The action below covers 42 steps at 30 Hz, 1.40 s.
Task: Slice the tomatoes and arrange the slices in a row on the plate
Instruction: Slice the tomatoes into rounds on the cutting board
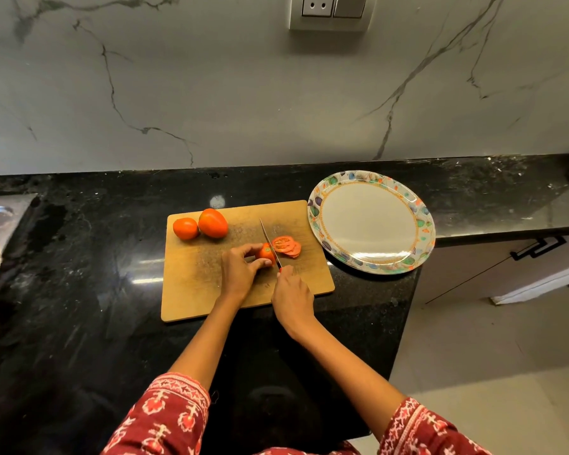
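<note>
I counted two whole tomatoes (200, 224); my left grip (239, 270) pinched one cut tomato (266, 253), right grip (292, 297) clasped one knife (269, 239).

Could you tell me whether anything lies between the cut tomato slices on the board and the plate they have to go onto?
Nothing visible does. The slices lie right of the knife, with only bare cutting board between them and the plate, which holds nothing.

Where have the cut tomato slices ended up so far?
In the head view, the tomato slices lie overlapping on the wooden cutting board, just right of the knife, not yet on the plate to their right.
</note>
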Available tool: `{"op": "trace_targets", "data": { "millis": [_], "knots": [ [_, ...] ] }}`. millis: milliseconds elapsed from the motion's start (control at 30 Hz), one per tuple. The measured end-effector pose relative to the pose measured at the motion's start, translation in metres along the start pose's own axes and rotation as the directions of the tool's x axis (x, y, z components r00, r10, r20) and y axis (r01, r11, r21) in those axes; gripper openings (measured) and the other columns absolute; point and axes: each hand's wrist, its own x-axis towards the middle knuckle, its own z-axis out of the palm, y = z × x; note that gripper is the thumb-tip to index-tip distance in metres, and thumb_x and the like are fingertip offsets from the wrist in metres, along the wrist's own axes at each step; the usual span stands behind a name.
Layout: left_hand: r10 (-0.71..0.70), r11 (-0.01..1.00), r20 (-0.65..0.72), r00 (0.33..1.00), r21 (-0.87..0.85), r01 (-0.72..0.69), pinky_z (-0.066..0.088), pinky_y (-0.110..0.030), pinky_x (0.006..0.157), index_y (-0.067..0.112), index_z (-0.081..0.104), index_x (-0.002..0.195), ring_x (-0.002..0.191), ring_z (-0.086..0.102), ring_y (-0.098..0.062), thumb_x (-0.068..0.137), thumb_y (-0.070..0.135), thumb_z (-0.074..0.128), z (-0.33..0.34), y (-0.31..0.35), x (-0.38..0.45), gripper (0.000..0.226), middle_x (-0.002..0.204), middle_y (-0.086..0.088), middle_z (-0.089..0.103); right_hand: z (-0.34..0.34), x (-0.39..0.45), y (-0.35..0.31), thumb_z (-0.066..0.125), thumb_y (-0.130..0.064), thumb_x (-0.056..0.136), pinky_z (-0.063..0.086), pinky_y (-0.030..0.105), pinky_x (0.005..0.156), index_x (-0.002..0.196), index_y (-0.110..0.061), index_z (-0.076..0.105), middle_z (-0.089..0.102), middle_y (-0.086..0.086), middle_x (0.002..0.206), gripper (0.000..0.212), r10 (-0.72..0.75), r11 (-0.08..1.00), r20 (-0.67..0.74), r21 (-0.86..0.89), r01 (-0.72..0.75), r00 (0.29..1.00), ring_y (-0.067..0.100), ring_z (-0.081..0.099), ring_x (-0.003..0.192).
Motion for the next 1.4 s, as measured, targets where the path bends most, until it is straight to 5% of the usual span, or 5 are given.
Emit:
{"op": "trace_targets", "data": {
  "millis": [233,433,567,800,1400],
  "knots": [
    [-0.026,1.0,0.009,1.0,-0.009,0.026,0.04,-0.004,0.074,0.002,0.069,0.101,0.092,0.06,-0.012,0.069,0.0,0.077,-0.001,0.004,0.002,0.033,0.099,-0.012,0.07,0.003,0.001,0.003,0.027,-0.02,0.103,0.045,0.034,0.076,0.115,-0.007,0.043,0.061,0.012,0.112,0.024,-0.005,1.0,0.012,-0.009,0.005,1.0,0.028,0.06,0.103],
    [-0.008,1.0,-0.013,1.0,-0.006,0.008,0.044,-0.016,0.081,0.003,0.07,0.099,0.092,0.061,-0.014,0.067,0.001,0.079,0.002,0.001,-0.001,0.033,0.097,-0.011,0.07,0.002,0.004,0.003,0.029,-0.017,0.102,0.044,0.037,0.083,0.117,-0.005,0.044,0.058,0.016,0.117,0.024,0.019,0.999,0.08,0.047,-0.023,0.997,0.032,0.056,0.11],
    [0.037,0.999,-0.017,0.999,-0.014,-0.037,0.042,-0.004,0.078,0.003,0.071,0.097,0.09,0.062,-0.012,0.065,-0.002,0.078,0.003,0.0,-0.003,0.032,0.095,-0.011,0.071,0.004,0.014,-0.002,0.034,-0.011,0.1,0.043,0.037,0.087,0.12,-0.003,0.043,0.057,0.017,0.121,0.024,0.042,0.998,0.123,0.04,-0.047,0.992,0.032,0.053,0.115],
    [0.025,0.999,-0.019,0.999,-0.03,-0.026,0.051,-0.029,0.087,0.002,0.07,0.098,0.094,0.064,-0.019,0.066,0.001,0.079,0.005,-0.006,-0.001,0.034,0.097,-0.013,0.07,0.009,0.014,0.006,0.029,-0.019,0.103,0.042,0.037,0.083,0.12,-0.002,0.045,0.057,0.018,0.12,0.028,0.009,0.998,0.143,0.061,-0.018,0.99,0.033,0.054,0.113],
    [-0.286,0.942,0.021,0.958,-0.174,0.285,0.055,-0.038,0.076,0.009,0.066,0.094,0.086,0.067,-0.026,0.077,0.008,0.073,-0.001,-0.018,0.029,0.018,0.09,-0.011,0.069,0.014,-0.032,0.048,0.036,-0.012,0.1,0.047,0.03,0.072,0.122,-0.009,0.039,0.063,0.01,0.108,0.022,-0.028,0.977,0.15,-0.207,0.06,0.988,0.025,0.064,0.097]
  ]
}}
